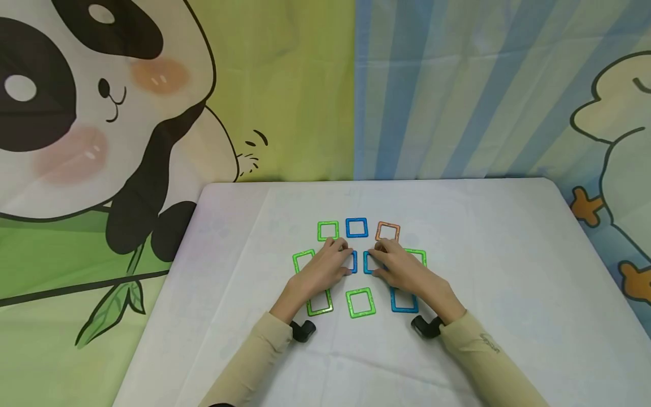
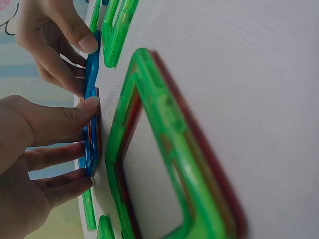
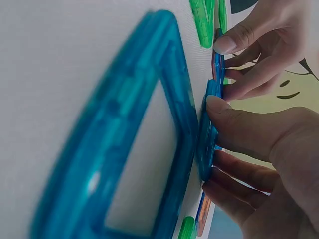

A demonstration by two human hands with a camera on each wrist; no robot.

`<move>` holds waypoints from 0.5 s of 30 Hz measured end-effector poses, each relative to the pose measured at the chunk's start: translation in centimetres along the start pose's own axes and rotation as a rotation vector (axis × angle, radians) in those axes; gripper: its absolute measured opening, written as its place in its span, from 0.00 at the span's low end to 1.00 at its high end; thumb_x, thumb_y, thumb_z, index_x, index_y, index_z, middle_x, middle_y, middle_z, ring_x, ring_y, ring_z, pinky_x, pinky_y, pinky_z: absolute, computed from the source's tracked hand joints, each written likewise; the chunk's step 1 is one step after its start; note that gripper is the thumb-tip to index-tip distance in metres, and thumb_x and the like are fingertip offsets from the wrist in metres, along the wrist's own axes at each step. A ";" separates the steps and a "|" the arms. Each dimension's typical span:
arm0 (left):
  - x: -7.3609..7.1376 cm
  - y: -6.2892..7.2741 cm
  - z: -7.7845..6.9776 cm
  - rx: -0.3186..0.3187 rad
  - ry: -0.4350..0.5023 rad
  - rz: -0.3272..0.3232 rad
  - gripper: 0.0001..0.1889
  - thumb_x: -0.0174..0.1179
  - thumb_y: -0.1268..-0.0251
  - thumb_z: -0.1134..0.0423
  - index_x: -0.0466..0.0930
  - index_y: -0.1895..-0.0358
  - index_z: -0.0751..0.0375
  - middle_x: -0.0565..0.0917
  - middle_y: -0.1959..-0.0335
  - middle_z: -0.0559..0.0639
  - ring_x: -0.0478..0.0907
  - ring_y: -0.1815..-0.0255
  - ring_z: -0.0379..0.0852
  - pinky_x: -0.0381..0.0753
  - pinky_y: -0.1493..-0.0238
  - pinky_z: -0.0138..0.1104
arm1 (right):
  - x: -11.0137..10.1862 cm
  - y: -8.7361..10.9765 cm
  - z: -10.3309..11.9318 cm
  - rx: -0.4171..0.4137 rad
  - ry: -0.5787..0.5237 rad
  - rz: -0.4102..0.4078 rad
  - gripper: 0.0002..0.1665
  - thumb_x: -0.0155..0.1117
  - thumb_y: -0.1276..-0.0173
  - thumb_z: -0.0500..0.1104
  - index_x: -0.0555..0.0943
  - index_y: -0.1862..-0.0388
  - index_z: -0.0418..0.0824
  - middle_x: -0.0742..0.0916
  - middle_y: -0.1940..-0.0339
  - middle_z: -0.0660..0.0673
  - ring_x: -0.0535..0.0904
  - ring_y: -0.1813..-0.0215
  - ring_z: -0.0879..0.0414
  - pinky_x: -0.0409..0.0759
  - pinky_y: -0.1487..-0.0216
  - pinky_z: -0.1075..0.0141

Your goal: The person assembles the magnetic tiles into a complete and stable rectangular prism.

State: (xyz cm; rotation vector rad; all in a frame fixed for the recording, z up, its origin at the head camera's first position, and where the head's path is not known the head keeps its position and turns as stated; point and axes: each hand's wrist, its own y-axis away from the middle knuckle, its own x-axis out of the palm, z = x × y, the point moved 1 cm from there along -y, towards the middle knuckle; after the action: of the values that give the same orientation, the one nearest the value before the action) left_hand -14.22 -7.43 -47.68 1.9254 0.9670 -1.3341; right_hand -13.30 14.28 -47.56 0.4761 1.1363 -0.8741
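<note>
My left hand (image 1: pixel 325 263) pinches a blue square magnetic tile (image 1: pixel 354 262) by its edges, thumb on the near side and fingers on the far side. The right hand (image 1: pixel 400 264) grips a second blue square magnetic tile (image 1: pixel 366 263) the same way. In the head view a narrow gap shows between these two tiles, and the hands hide much of both. Seen from the left wrist, the left hand's tile (image 2: pixel 90 137) stands close to the other. The right wrist view shows the right hand's tile (image 3: pixel 206 139) low at the tabletop, fingertips on its edges.
Around the hands lie several open square tiles on the white table (image 1: pixel 508 254): green ones (image 1: pixel 360 315), a blue one at the back (image 1: pixel 357 236), an orange one (image 1: pixel 389 224) and a blue one at front right (image 1: pixel 404 310). A printed curtain (image 1: pixel 290 85) hangs behind.
</note>
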 end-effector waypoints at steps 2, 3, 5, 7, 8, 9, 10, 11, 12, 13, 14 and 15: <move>0.0 0.0 -0.1 -0.004 0.001 0.002 0.26 0.67 0.29 0.57 0.78 0.32 0.62 0.76 0.36 0.50 0.68 0.41 0.48 0.75 0.38 0.39 | -0.1 -0.1 0.1 -0.001 0.002 0.004 0.31 0.76 0.34 0.41 0.80 0.35 0.29 0.81 0.43 0.36 0.77 0.46 0.47 0.81 0.45 0.53; 0.0 -0.1 -0.1 -0.006 0.004 0.003 0.26 0.67 0.29 0.57 0.78 0.32 0.62 0.76 0.36 0.50 0.68 0.41 0.48 0.75 0.39 0.39 | -0.1 -0.2 0.1 0.001 0.002 0.007 0.31 0.76 0.34 0.41 0.80 0.35 0.29 0.81 0.43 0.36 0.77 0.46 0.47 0.81 0.45 0.53; 0.0 -0.2 -0.1 -0.009 0.004 0.005 0.26 0.67 0.29 0.57 0.78 0.32 0.62 0.76 0.36 0.50 0.68 0.41 0.48 0.75 0.38 0.39 | -0.1 -0.3 0.1 0.005 0.001 0.014 0.31 0.75 0.34 0.41 0.79 0.35 0.29 0.81 0.43 0.37 0.77 0.47 0.47 0.81 0.45 0.54; 0.0 -0.3 -0.1 -0.009 0.000 0.005 0.26 0.67 0.29 0.58 0.78 0.32 0.63 0.76 0.36 0.51 0.68 0.41 0.48 0.75 0.39 0.39 | -0.1 -0.4 0.1 0.010 -0.002 0.021 0.31 0.75 0.33 0.42 0.79 0.34 0.30 0.81 0.43 0.37 0.77 0.47 0.48 0.81 0.45 0.54; 0.0 -0.3 -0.1 -0.008 -0.001 0.005 0.26 0.67 0.29 0.58 0.78 0.32 0.63 0.76 0.36 0.51 0.68 0.42 0.48 0.75 0.39 0.39 | -0.1 -0.4 0.1 0.013 -0.005 0.024 0.31 0.75 0.33 0.42 0.79 0.34 0.30 0.81 0.43 0.37 0.77 0.47 0.48 0.81 0.45 0.54; 0.0 -0.3 -0.1 -0.007 -0.001 0.005 0.26 0.67 0.29 0.58 0.78 0.32 0.63 0.76 0.36 0.51 0.68 0.42 0.48 0.75 0.39 0.39 | -0.1 -0.5 0.1 0.017 -0.008 0.029 0.31 0.75 0.33 0.42 0.79 0.34 0.31 0.81 0.43 0.37 0.77 0.46 0.48 0.81 0.45 0.54; 0.0 -0.4 -0.2 -0.007 -0.004 0.005 0.26 0.67 0.29 0.58 0.78 0.32 0.63 0.76 0.36 0.51 0.68 0.42 0.48 0.75 0.39 0.39 | 0.0 -0.6 0.1 0.020 -0.010 0.032 0.31 0.75 0.33 0.42 0.79 0.34 0.31 0.81 0.43 0.38 0.77 0.46 0.48 0.81 0.44 0.55; 0.0 -0.4 -0.2 -0.007 -0.006 0.005 0.25 0.67 0.29 0.58 0.78 0.33 0.64 0.76 0.36 0.51 0.68 0.42 0.48 0.75 0.39 0.39 | 0.0 -0.6 0.1 0.022 -0.012 0.034 0.31 0.75 0.33 0.42 0.79 0.33 0.31 0.81 0.43 0.38 0.77 0.46 0.48 0.81 0.44 0.54; 0.0 -0.4 -0.2 -0.006 -0.007 0.006 0.26 0.67 0.29 0.58 0.78 0.33 0.64 0.76 0.36 0.51 0.68 0.42 0.48 0.75 0.39 0.39 | 0.0 -0.7 0.2 0.025 -0.016 0.037 0.31 0.75 0.32 0.42 0.79 0.33 0.31 0.81 0.43 0.38 0.77 0.46 0.48 0.81 0.44 0.54; 0.0 -0.4 -0.2 -0.006 -0.009 0.009 0.26 0.67 0.29 0.58 0.78 0.32 0.64 0.76 0.36 0.51 0.68 0.42 0.49 0.75 0.39 0.39 | 0.0 -0.7 0.2 0.027 -0.018 0.040 0.31 0.74 0.32 0.42 0.79 0.33 0.31 0.81 0.43 0.38 0.77 0.46 0.48 0.81 0.44 0.54; 0.0 -0.5 -0.2 -0.006 -0.011 0.011 0.26 0.67 0.29 0.57 0.78 0.32 0.64 0.76 0.36 0.51 0.68 0.42 0.49 0.75 0.38 0.40 | 0.0 -0.8 0.2 0.028 -0.020 0.043 0.31 0.74 0.32 0.42 0.79 0.33 0.31 0.81 0.43 0.38 0.77 0.46 0.48 0.81 0.44 0.54; -0.1 -0.5 -0.2 -0.006 -0.011 0.013 0.26 0.67 0.29 0.57 0.78 0.32 0.64 0.76 0.36 0.51 0.68 0.42 0.49 0.75 0.38 0.40 | -0.1 -0.8 0.2 0.029 -0.021 0.045 0.31 0.74 0.32 0.42 0.79 0.33 0.31 0.81 0.43 0.39 0.77 0.46 0.48 0.81 0.44 0.54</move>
State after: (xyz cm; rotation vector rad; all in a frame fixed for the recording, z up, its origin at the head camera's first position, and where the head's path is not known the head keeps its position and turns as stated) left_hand -14.53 -7.00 -47.57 1.9149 0.9499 -1.3321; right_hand -13.88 13.69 -47.36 0.5130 1.0908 -0.8559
